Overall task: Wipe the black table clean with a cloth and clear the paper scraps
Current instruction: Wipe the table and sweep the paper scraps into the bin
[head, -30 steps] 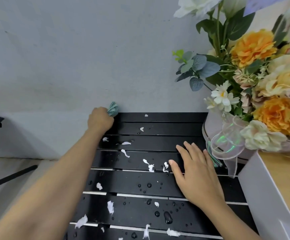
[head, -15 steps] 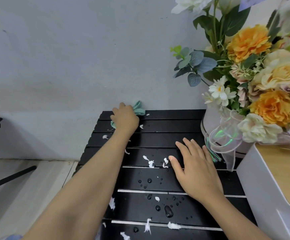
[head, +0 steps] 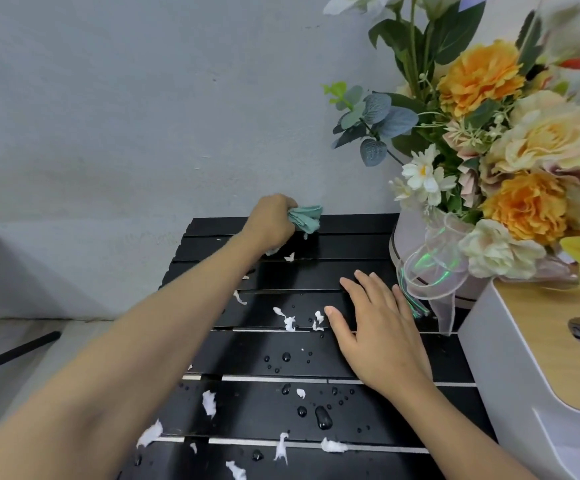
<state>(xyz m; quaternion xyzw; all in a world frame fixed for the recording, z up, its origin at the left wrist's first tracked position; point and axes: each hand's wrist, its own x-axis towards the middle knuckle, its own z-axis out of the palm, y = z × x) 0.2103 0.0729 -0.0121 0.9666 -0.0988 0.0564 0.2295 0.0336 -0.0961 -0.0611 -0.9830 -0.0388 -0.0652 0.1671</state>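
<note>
The left hand [head: 270,222] is curled tight round a bunched teal cloth [head: 306,218], which is down on the far edge of the black slatted table [head: 350,244]. The right hand [head: 380,329] lies flat on the table's middle slats, fingers straight and slightly spread, holding nothing. White paper scraps [head: 289,322] dot the table from beside that thumb down to the near edge, with water drops [head: 323,417] among them. At the table's far right corner stands a bouquet [head: 520,206] of orange and cream flowers in a pale round box. A white tissue box [head: 510,362] with a wooden top sits along the table's right side.
</note>
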